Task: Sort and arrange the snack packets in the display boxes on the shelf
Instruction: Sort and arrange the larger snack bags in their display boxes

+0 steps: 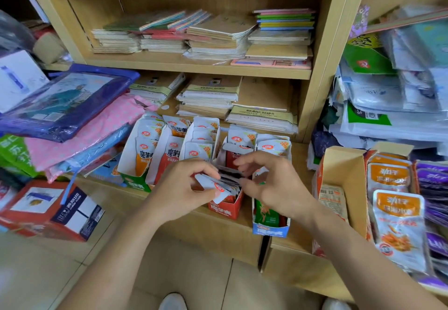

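Observation:
Several narrow display boxes of snack packets stand side by side on the low wooden shelf (pixel 135 194). My left hand (pixel 186 188) grips a bunch of white and red packets (pixel 219 186) over the red box (pixel 228 206). My right hand (pixel 269 183) hovers just right of that bunch, fingers curled, thumb and fingertips touching the packet edges above the blue box (pixel 270 228). Left of these stand a green box (pixel 134 176) and white boxes (pixel 201 140) with upright packets. Part of the red box is hidden by my hands.
A large cardboard box (pixel 344 176) of orange and purple packets sits at the right. Folded fabric packs (pixel 68 106) pile at the left, above a red carton (pixel 48 210). Stacks of notebooks (pixel 208 35) fill the upper shelves. Tiled floor lies below.

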The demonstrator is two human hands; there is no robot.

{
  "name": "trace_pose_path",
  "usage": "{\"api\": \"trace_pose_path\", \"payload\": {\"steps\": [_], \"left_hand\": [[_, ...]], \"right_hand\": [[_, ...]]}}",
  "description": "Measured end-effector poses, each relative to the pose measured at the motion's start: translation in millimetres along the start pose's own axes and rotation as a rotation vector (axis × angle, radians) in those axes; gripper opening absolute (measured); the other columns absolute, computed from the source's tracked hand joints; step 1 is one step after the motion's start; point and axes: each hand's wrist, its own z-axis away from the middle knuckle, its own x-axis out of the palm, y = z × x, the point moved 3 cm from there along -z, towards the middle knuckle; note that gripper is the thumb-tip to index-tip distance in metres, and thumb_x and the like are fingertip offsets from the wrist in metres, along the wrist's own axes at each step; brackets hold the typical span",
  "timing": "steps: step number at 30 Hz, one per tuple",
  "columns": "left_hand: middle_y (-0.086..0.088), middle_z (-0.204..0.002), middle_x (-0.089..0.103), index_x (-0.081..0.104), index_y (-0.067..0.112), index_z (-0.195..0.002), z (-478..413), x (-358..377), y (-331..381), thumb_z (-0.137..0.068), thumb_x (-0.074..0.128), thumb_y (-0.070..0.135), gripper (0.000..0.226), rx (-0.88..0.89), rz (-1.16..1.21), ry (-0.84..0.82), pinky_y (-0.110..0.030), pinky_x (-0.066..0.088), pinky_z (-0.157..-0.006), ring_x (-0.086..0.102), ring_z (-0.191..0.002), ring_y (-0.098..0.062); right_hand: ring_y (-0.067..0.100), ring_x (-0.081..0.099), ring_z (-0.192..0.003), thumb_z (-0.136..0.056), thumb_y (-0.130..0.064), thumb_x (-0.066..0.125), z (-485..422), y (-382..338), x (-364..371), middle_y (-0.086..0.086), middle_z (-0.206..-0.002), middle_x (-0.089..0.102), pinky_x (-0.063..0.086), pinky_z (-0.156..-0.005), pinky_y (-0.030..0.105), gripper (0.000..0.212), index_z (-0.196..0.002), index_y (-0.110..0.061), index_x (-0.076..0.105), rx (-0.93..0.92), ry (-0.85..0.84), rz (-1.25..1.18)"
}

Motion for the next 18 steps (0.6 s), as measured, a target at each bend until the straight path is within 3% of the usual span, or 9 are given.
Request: {"api": "trace_pose_path", "payload": {"steps": [3, 6, 9, 12, 15, 18], "left_hand": [[0.017, -0.108, 0.070, 0.079, 0.025, -0.097, 1.6, 0.2, 0.4, -0.075, 0.087, 0.011, 0.027, 0.042, 0.012, 0.077, -0.032, 0.061, -0.080, 0.070, -0.099, -0.008], [0.017, -0.100, 0.063, 0.081, 0.021, -0.096, 4.6, -1.4, 2.6, -0.073, 0.088, 0.010, 0.027, 0.077, -0.026, 0.133, -0.022, 0.059, -0.076, 0.068, -0.094, -0.010], [0.017, -0.101, 0.061, 0.081, 0.025, -0.099, 7.5, 0.3, 4.3, -0.074, 0.088, 0.016, 0.027, 0.118, -0.120, 0.139, -0.024, 0.059, -0.075, 0.066, -0.098, -0.011], [0.017, -0.098, 0.057, 0.079, 0.031, -0.103, 7.0, 2.6, 4.5, -0.077, 0.086, 0.028, 0.028, 0.124, -0.207, 0.170, -0.029, 0.058, -0.073, 0.063, -0.096, -0.009], [0.023, -0.105, 0.060, 0.077, 0.034, -0.107, 6.1, 0.8, 8.5, -0.080, 0.076, 0.041, 0.028, 0.141, -0.256, 0.161, -0.034, 0.055, -0.085, 0.061, -0.105, -0.001], [0.030, -0.129, 0.057, 0.073, 0.040, -0.114, 6.3, -0.5, 6.5, -0.081, 0.072, 0.043, 0.033, 0.114, -0.247, 0.117, -0.038, 0.048, -0.104, 0.052, -0.124, 0.007]], "right_hand": [[0.007, 0.063, -0.087, -0.082, -0.017, 0.081, -0.7, 0.5, 8.3, -0.010, -0.092, 0.068, 0.052, -0.074, 0.022, 0.014, -0.095, -0.020, 0.075, -0.075, -0.043, 0.096], [0.011, 0.066, -0.077, -0.086, -0.015, 0.077, -8.8, 8.7, 2.5, -0.007, -0.082, 0.070, 0.056, -0.073, 0.033, 0.008, -0.080, -0.019, 0.073, 0.011, 0.063, 0.010], [0.016, 0.068, -0.073, -0.089, -0.016, 0.074, -15.8, 14.2, -3.2, -0.005, -0.079, 0.070, 0.058, -0.071, 0.043, 0.011, -0.080, -0.020, 0.070, 0.074, 0.152, 0.029], [0.019, 0.066, -0.060, -0.091, -0.021, 0.073, -18.2, 7.5, -5.1, 0.004, -0.066, 0.068, 0.056, -0.060, 0.036, 0.014, -0.079, -0.015, 0.070, 0.103, 0.136, -0.024], [0.028, 0.069, -0.062, -0.095, -0.020, 0.066, -16.0, 0.5, 0.1, 0.017, -0.071, 0.071, 0.057, -0.058, 0.031, 0.014, -0.095, -0.007, 0.071, 0.202, -0.073, -0.319], [0.022, 0.073, -0.089, -0.098, -0.016, 0.061, -17.9, 6.0, 1.0, 0.009, -0.097, 0.076, 0.059, -0.081, 0.033, 0.022, -0.118, -0.010, 0.067, 0.204, -0.082, -0.387]]}}
